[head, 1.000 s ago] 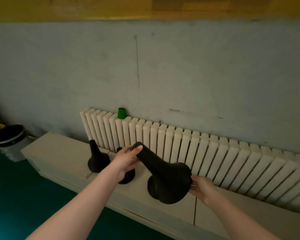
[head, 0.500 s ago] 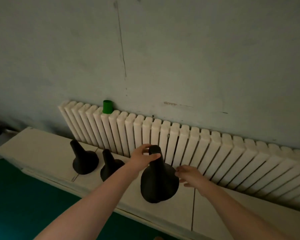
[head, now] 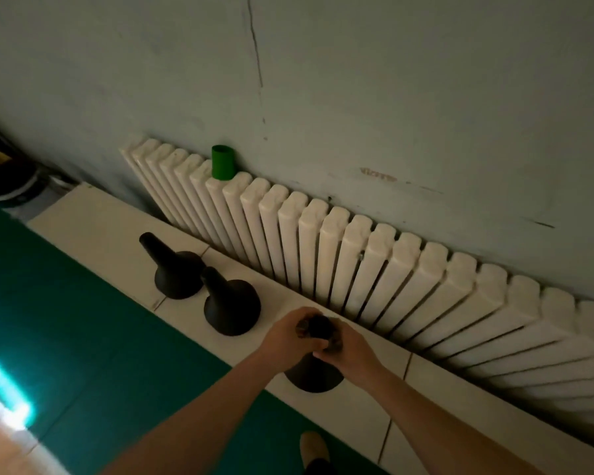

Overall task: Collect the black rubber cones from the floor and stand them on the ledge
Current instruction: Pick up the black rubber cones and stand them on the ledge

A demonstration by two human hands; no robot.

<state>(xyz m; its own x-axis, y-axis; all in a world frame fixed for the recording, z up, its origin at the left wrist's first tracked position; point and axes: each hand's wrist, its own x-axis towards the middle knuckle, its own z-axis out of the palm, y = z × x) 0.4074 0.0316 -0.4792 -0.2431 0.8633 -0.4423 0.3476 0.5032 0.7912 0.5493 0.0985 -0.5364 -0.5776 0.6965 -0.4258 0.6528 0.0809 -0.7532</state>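
The left hand (head: 288,332) curls round the narrow neck of the near cone (head: 314,378) from nine o'clock. The right hand (head: 348,347) grips the same neck from three o'clock, so both hands are grasping it, with its blunt tip showing between them. The cone's wide base appears to sit on the ledge (head: 93,221), close to the front edge at six o'clock, though the hands hide whether it lies fully flat. At ten o'clock from it stand the middle cone (head: 230,303) and, further out, the far cone (head: 175,269), both upright and just beside each other. The radiator (head: 374,265) runs along the back of the ledge at twelve o'clock, with a green cup (head: 223,162) on top. The risk, as I judge it, is that the base sits so near the lip that an uneven release, or a sideways tug on the soft rubber neck, could tip the cone onto the green floor (head: 83,337). A swing toward ten o'clock could also knock the middle cone over.
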